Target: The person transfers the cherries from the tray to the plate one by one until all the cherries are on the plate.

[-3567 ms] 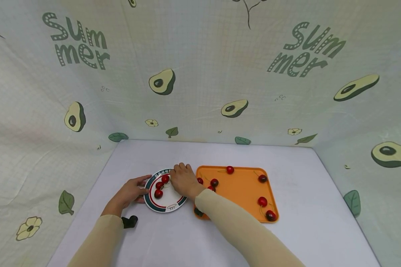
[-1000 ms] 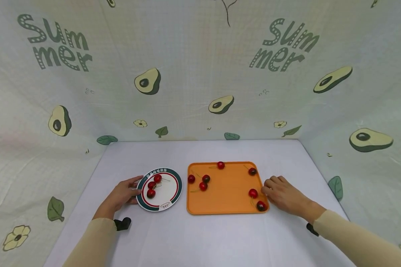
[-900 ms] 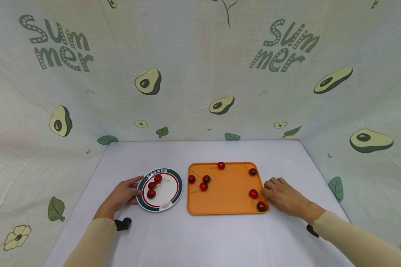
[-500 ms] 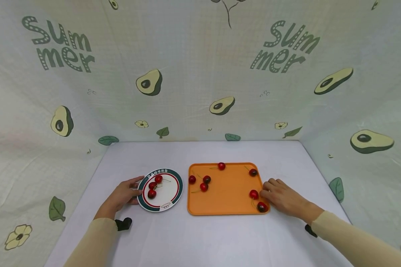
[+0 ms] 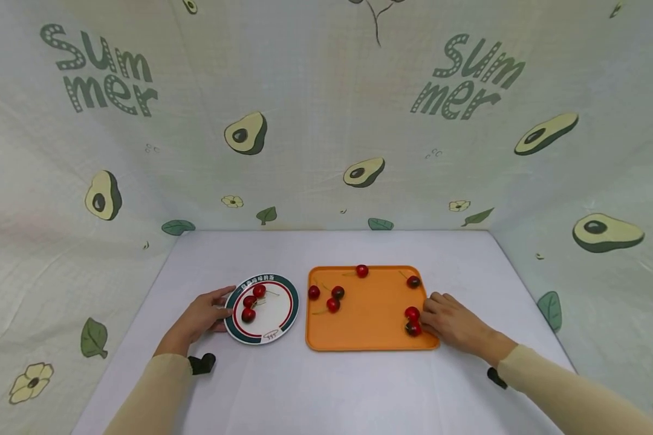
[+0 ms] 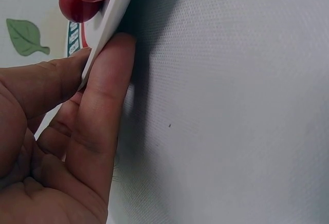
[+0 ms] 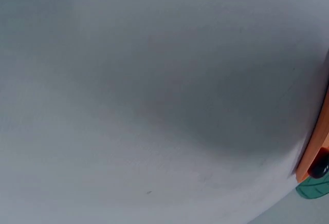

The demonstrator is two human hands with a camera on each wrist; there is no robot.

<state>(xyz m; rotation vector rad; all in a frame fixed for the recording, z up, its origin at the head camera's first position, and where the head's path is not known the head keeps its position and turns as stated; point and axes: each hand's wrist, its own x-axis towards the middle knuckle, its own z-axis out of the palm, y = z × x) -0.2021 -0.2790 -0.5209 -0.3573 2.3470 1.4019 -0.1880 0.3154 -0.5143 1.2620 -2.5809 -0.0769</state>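
Observation:
In the head view my left hand holds the left rim of a white plate with a green and red border. The left wrist view shows the thumb above the rim and fingers beneath it. Three red cherries lie on the plate. My right hand, fingers curled, reaches over the right edge of the orange tray. It pinches a dark red cherry at its fingertips, which are hidden. Another cherry sits right beside it. The right wrist view does not show this hand.
Several more cherries lie in the tray: a cluster at the left, a cherry at the back rim and a cherry in the back right corner. A patterned cloth rises behind the white table.
My right hand came from over the plate to the tray's right side, then moved slightly left over the rim. The lower right cherry shifted left and back with it. The left hand stayed at the plate.

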